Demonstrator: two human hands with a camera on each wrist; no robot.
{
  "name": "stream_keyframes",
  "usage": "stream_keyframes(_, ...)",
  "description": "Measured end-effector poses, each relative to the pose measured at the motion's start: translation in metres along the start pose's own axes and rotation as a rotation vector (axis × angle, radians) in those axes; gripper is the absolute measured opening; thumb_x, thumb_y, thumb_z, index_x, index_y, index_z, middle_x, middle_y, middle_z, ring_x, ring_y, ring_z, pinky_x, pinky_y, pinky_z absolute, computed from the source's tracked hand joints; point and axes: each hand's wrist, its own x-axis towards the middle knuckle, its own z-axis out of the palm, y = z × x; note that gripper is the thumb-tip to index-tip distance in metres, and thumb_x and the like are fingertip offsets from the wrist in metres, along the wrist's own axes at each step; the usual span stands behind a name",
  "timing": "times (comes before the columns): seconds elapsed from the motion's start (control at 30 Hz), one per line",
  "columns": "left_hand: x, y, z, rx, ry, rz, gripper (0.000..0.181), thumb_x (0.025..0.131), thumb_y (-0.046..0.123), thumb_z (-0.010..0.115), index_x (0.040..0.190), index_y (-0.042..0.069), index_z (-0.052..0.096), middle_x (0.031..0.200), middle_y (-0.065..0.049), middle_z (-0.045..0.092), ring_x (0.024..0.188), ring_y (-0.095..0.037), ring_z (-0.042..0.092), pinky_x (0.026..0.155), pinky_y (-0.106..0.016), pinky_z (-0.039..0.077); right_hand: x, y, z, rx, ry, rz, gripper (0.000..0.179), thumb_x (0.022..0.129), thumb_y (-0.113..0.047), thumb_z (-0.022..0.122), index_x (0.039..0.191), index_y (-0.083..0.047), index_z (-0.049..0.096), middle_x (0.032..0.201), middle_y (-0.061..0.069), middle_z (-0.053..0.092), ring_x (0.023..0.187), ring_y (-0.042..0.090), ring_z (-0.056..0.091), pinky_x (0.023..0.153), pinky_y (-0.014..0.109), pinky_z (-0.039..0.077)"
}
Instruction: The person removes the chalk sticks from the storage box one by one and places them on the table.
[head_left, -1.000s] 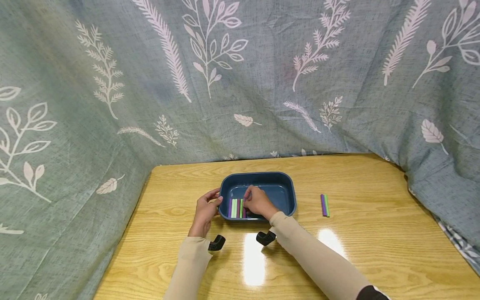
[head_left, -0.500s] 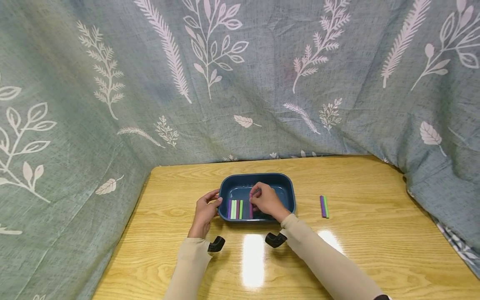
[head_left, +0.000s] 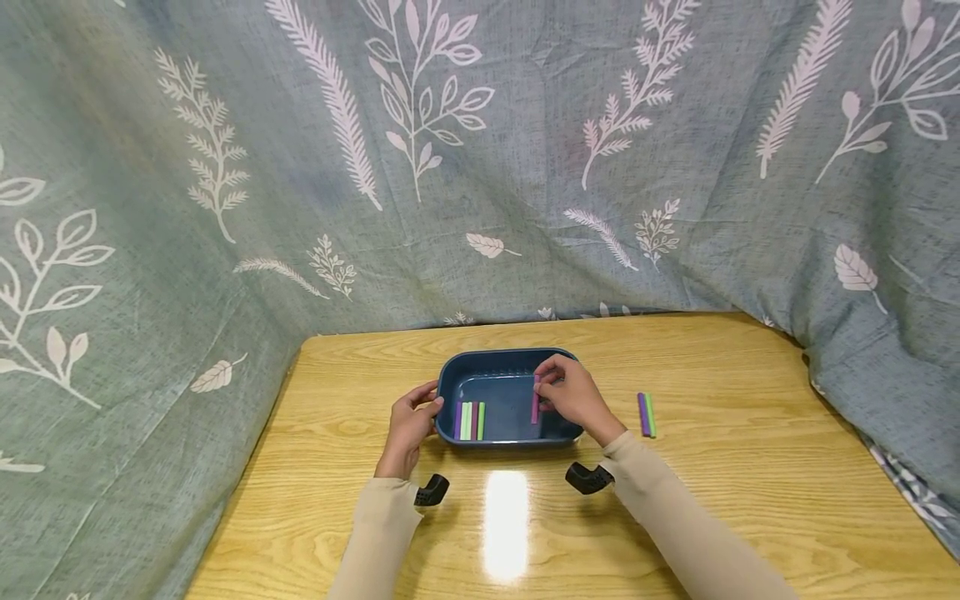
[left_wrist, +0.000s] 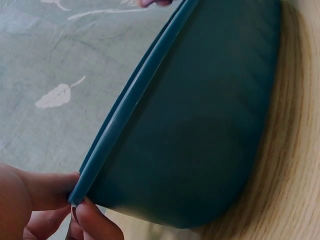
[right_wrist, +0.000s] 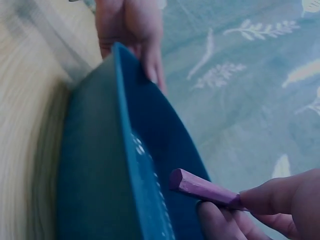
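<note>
A dark blue plastic basin (head_left: 487,442) with rounded corners stands on the table. My left hand (head_left: 410,423) grips its left rim; in the left wrist view the thumb (left_wrist: 52,190) lies on one side of the rim and fingers on the other. Over the right half of the basin, my right hand (head_left: 572,392) pinches a purple-pink stick (head_left: 535,404) between thumb and fingers. The right wrist view shows that stick (right_wrist: 205,191) with its free end jutting out. Inside the basin at the left, several purple, green and dark red sticks (head_left: 469,421) lie side by side.
Right of the basin, a purple stick (head_left: 643,415) and a green stick (head_left: 650,415) lie together on the wooden table (head_left: 735,467). A grey-green leaf-patterned cloth (head_left: 525,167) hangs behind and at both sides.
My right hand has lifted the purple-pink stick away from the row and carried it rightward across the basin. The left hand stays on the rim.
</note>
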Motion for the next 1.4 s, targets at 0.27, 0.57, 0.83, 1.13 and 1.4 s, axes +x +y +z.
stream_keyframes(0.27,0.0,-0.001,-0.001,0.011,-0.003,0.004,0.036,0.105,0.004,0.063,0.141,0.001,0.065,0.122,-0.017,0.057,0.074,-0.016,0.056,0.057,-0.024,0.05,-0.008,0.007,-0.036,0.052,0.045,0.022,0.019,0.102,0.006,0.062,0.121,0.009,0.061,0.099,0.017,0.064,0.078,0.018,0.07,0.077,0.044,0.065)
stream_keyframes(0.57,0.002,-0.002,-0.001,0.003,0.003,0.002,0.036,0.104,0.002,0.063,0.14,0.0,0.066,0.122,-0.017,0.057,0.068,-0.015,0.057,0.056,-0.023,0.052,-0.021,0.017,-0.074,0.096,0.087,0.009,0.025,0.102,0.006,0.06,0.126,0.015,0.056,0.104,0.018,0.064,0.078,0.012,0.069,0.08,0.046,0.065)
stream_keyframes(0.83,0.001,-0.001,0.0,0.014,0.004,0.003,0.036,0.104,0.002,0.063,0.14,0.001,0.066,0.123,-0.018,0.057,0.068,-0.014,0.056,0.056,-0.023,0.05,-0.032,0.034,-0.1,0.082,0.121,0.044,0.032,0.106,0.0,0.058,0.135,0.013,0.052,0.111,0.019,0.06,0.082,0.011,0.07,0.084,0.041,0.064)
stream_keyframes(1.13,0.0,-0.001,0.0,0.01,-0.004,-0.002,0.036,0.105,0.003,0.063,0.141,0.001,0.065,0.125,-0.018,0.056,0.071,-0.016,0.057,0.057,-0.023,0.051,-0.042,0.056,-0.124,0.021,0.146,0.081,0.036,0.107,-0.003,0.059,0.138,0.013,0.051,0.112,0.017,0.062,0.083,0.007,0.069,0.078,0.032,0.063)
stream_keyframes(1.4,0.0,0.0,0.0,0.01,0.005,0.021,0.035,0.104,0.001,0.064,0.139,-0.002,0.066,0.121,-0.016,0.057,0.071,-0.013,0.056,0.055,-0.022,0.049,-0.051,0.07,-0.142,-0.017,0.16,0.093,0.034,0.108,-0.002,0.057,0.137,0.015,0.051,0.112,0.019,0.064,0.081,0.007,0.07,0.077,0.032,0.063)
